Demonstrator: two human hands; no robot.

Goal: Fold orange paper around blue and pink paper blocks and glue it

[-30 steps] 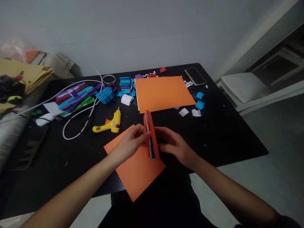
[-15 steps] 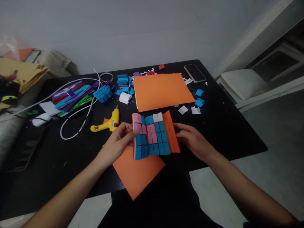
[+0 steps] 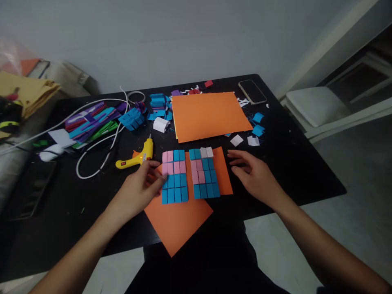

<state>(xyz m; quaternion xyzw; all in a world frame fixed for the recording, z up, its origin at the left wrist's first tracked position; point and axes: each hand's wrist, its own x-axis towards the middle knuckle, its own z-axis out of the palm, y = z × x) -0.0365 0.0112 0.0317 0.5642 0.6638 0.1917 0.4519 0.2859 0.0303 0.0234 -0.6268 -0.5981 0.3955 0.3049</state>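
Note:
A folded orange paper card (image 3: 225, 173) lies opened out in front of me, with two panels of small paper squares. Its left panel (image 3: 175, 192) and right panel (image 3: 211, 190) both carry blue and pink squares, and white ones top the right panel. My left hand (image 3: 139, 185) is at the card's left edge, thumb over it and fingers curled beside or under it. Just right of the orange flap is my right hand (image 3: 255, 175), holding nothing, fingers apart. Partly under the card rests an orange sheet (image 3: 179, 228), turned cornerwise.
A yellow glue gun (image 3: 137, 158) lies left of the card, near a looping white cable (image 3: 80, 163). Behind are a large orange sheet (image 3: 211, 116), a phone (image 3: 252, 92) and blue folded paper pieces (image 3: 131, 118). White paper squares (image 3: 237, 140) and coloured strips (image 3: 92, 122) are scattered about.
The card has opened out, its left panel swinging down and leftward to lie flatter. My left hand has moved left with that edge. My right hand has come away from the flap.

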